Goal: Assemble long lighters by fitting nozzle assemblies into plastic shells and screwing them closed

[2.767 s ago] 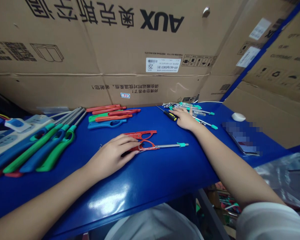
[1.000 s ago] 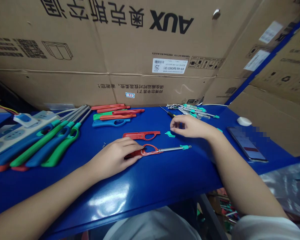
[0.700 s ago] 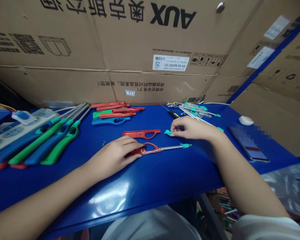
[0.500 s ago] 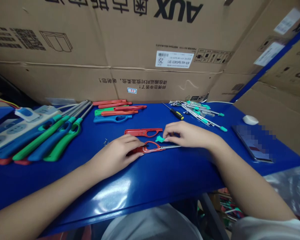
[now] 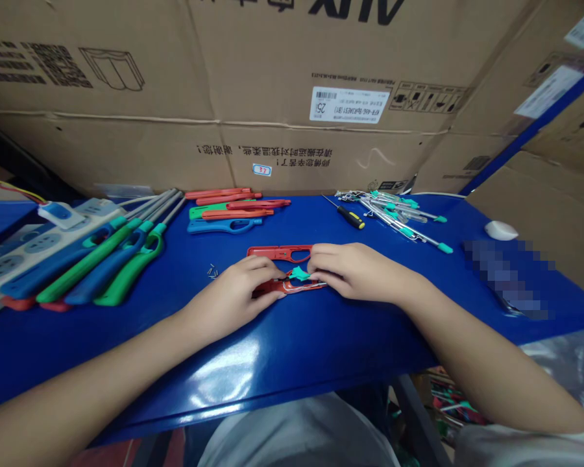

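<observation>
One curled left hand [image 5: 246,285] holds a red handle [image 5: 275,286] between the front and back edges of the table [image 5: 296,344], apparently steadying it. The right hand [image 5: 353,272] pinches a green piece [image 5: 300,274] above, contact unclear.

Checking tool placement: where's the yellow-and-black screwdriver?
Head view, right of centre: the screwdriver lies beyond the right hand, beside the left end of the silver, teal-tipped metal rods.

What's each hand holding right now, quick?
Left hand: closed, holding the open red handle half.
Right hand: fingertips closed, holding the small teal piece.
</observation>
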The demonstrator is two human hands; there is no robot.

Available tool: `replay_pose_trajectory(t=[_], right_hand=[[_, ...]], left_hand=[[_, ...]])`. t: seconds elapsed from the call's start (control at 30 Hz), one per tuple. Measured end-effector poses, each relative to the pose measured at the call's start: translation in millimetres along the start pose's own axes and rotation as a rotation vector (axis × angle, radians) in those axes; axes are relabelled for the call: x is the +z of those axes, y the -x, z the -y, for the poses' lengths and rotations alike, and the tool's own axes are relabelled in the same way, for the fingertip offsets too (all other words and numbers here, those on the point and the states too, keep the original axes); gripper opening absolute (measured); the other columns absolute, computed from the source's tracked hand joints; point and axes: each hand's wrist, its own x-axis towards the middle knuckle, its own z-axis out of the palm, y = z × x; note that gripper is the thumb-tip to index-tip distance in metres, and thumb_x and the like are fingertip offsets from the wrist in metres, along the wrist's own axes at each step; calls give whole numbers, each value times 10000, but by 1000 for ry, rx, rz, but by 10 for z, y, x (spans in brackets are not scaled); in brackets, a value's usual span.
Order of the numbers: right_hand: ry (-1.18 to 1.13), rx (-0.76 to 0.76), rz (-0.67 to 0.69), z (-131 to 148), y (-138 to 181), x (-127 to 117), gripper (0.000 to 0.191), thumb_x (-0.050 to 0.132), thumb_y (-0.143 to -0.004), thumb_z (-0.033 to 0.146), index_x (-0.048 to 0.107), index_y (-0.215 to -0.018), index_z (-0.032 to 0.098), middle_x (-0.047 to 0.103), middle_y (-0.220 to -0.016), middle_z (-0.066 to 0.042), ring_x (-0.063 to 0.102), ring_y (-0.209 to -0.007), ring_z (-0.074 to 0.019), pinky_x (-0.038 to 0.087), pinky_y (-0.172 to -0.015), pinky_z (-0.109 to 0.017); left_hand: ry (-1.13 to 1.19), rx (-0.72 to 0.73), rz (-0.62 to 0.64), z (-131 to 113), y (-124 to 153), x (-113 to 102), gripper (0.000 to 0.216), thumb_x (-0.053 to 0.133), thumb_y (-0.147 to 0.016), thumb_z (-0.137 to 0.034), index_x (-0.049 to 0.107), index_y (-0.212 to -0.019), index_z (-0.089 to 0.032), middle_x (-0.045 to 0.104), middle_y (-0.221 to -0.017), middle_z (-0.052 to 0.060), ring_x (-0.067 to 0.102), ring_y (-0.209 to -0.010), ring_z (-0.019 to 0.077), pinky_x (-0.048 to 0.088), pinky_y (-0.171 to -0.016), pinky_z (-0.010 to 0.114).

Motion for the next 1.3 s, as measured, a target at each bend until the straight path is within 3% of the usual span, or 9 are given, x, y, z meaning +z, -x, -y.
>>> replay_pose_trajectory(t=[0.2, 0.8, 1.03, 1.3], right_hand=[[53, 5, 33, 40, -13, -3, 194, 494, -1037, 288, 662, -1021, 194, 698, -1030, -65, 634, -868, -194, 414, -722, -292], [-120, 30, 10, -41, -77, 104, 133, 528, -1009, 226, 652, -979, 188, 694, -1036, -61, 639, -905, -187, 428, -757, -284], [7, -42, 4, -50, -97, 197, 162, 467, -1013, 216, 604, -940, 172, 649, -947, -59, 534, -749, -160, 356, -656, -266], [56, -80, -31, 1, -113, 206, 168, 439, -1009, 187, 590, -936, 172, 640, -936, -65, 509, -742, -167, 317, -636, -272]], left_hand=[[4, -8, -6, 1, -10, -4, 162, 662, -950, -257, 711, -1088, -188, 715, -1075, 75, 692, -1002, 227, 567, -915, 370], [-2, -17, -12, 4, -2, -14, 180, 665, -951, -306, 724, -1076, -192, 728, -1063, 70, 701, -988, 229, 571, -919, 376], [18, -39, -32, -2, -8, -4, 185, 683, -937, -313, 753, -1061, -196, 730, -1021, 69, 706, -945, 219, 580, -882, 359], [16, -99, 12, -24, -12, -17, 197, 685, -926, -295, 740, -1082, -188, 677, -980, 56, 680, -857, 199, 569, -783, 330]])
